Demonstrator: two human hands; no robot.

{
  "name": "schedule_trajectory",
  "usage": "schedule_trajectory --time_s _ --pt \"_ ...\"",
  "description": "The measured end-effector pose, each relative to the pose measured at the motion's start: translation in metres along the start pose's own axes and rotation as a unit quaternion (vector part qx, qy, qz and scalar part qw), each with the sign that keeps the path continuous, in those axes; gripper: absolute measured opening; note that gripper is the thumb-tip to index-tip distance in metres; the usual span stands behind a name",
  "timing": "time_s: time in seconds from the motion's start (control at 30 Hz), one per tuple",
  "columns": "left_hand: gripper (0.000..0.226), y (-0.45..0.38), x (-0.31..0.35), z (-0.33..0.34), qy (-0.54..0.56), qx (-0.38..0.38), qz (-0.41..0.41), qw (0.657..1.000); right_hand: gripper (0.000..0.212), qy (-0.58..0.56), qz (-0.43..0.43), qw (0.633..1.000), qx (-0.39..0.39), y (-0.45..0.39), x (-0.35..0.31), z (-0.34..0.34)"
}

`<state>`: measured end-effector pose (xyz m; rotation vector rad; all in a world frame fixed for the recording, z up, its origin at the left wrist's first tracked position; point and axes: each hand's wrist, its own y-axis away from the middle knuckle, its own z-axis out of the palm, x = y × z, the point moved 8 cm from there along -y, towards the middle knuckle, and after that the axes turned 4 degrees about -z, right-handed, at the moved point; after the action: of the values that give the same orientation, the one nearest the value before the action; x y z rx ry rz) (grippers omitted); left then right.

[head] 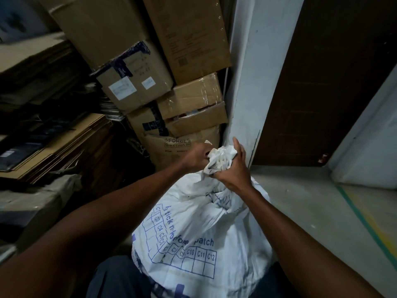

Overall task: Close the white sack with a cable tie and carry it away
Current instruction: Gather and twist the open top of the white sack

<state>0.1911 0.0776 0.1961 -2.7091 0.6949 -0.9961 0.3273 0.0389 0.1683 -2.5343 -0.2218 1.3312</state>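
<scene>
Squeezing the sack's [193, 229] bunched top, the right hand [233, 168] holds tight. The left hand [196, 157] pinches it too. The sack stands between the legs. No tie shows. Keep the neck tight and wrap low.

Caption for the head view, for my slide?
Both hands, right hand and left hand, grip the white sack's bunched neck.

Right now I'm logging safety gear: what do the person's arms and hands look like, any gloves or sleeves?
The left hand and the right hand are bare, without gloves. Both forearms are uncovered, with no sleeves in view. No watch, ring or wristband shows.
</scene>
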Motion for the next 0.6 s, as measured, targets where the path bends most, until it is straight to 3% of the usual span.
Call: schedule_trajectory --time_s 0.03,0.13,0.2,0.3,0.4,0.5,0.6 --pt "0.014 0.002 0.002 -0.003 0.017 0.0 -0.008 1.0 0.133 -0.004 0.013 1.0 -0.01 -0.003 0.004 0.001" --pt "0.031 0.006 0.0 0.001 0.054 -0.014 -0.009 0.998 0.087 0.007 0.08 0.997 0.007 -0.008 0.02 -0.002" --pt "0.01 0.014 -0.005 0.01 0.107 -0.034 -0.032 0.993 0.07 -0.003 0.11 0.993 0.031 -0.01 0.029 -0.004" --pt "0.08 0.021 -0.009 0.004 0.292 -0.007 -0.054 0.955 0.065 -0.027 0.134 0.99 0.044 -0.008 0.042 -0.003" --pt "0.1 0.01 -0.021 -0.019 0.294 0.052 -0.078 0.951 0.059 -0.05 0.135 0.989 0.046 0.0 0.05 -0.001" --pt "0.11 0.002 -0.049 0.001 0.176 -0.092 -0.099 0.975 0.054 -0.069 0.117 0.989 0.049 0.002 0.05 -0.001" --pt "0.102 0.018 -0.061 0.037 0.056 -0.246 -0.105 0.962 0.054 -0.08 0.097 0.991 0.038 -0.003 0.045 -0.003"
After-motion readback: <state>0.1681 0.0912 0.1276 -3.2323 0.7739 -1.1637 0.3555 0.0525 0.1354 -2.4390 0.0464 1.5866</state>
